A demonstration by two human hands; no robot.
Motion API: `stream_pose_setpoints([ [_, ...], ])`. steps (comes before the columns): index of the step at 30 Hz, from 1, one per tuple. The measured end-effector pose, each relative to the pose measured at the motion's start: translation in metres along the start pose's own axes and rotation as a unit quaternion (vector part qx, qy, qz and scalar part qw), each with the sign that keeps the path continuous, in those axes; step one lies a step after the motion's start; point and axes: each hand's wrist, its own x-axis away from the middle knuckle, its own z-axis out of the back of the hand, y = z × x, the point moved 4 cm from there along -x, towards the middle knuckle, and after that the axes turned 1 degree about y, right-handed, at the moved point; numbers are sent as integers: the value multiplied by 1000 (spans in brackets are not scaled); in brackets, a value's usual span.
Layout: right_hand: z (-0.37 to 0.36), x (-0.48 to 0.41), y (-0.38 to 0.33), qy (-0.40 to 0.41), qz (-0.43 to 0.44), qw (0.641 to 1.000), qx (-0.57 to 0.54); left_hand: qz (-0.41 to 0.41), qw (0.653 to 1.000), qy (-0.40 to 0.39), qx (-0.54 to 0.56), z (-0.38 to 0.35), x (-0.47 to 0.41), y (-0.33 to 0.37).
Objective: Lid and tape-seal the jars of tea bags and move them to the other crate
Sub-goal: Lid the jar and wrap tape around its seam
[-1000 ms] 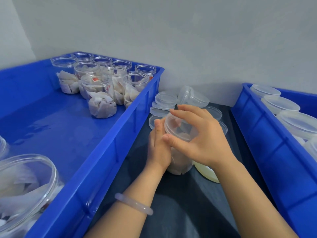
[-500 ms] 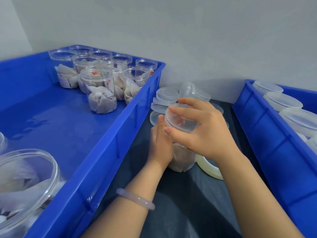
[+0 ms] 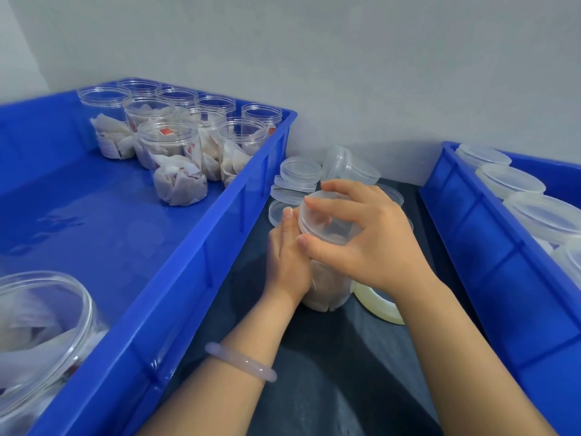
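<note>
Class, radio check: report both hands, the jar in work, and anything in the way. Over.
Left hand grips jar. Right hand holds lid on its mouth. Tape roll beside jar, nothing blocking.

I see little of the jar (image 3: 323,287): the left hand (image 3: 287,259) wraps its near-left side and the right hand (image 3: 371,243) grips the lid (image 3: 320,221) on top, so only the lower wall shows. Under the right wrist, a tape roll (image 3: 374,305) shows as an arc. Past the right fingers, some loose lids (image 3: 298,174) are covered. Far left of the left hand, a blurred near jar (image 3: 41,322) is cut by the frame edge.
</note>
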Motion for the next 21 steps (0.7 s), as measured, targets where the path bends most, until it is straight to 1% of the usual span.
stream_pose_setpoints([
  [5, -7, 4, -3, 10, -41, 998, 35, -7, 1000, 3, 27, -2, 1, -1],
  [7, -5, 5, -6, -7, -56, 997, 59, -2, 999, 1, 40, -2, 1, 0],
  [9, -4, 6, -10, -57, -63, 992, 90, 23, 997, -7, 79, -3, 2, 1],
  [11, 0, 9, -15, -124, -64, 983, 119, 43, 991, -15, 128, -5, 1, -2],
  [13, 10, 13, -15, -187, -72, 969, 144, 25, 993, -11, 113, -5, 0, -3],
  [14, 19, 15, -13, -203, -77, 964, 152, 10, 995, -2, 96, -4, -1, -3],
  [15, 28, 16, -11, -204, -79, 962, 162, -5, 997, 10, 82, -4, -2, -4],
  [18, 42, 12, -6, -145, -76, 971, 173, -26, 998, 22, 50, -3, -2, -2],
  [19, 40, 9, -5, -129, -77, 978, 144, -38, 998, 22, 39, -2, -2, -1],
  [21, 27, 6, -3, -123, -76, 988, 53, -53, 998, -8, 36, -1, 0, 0],
])
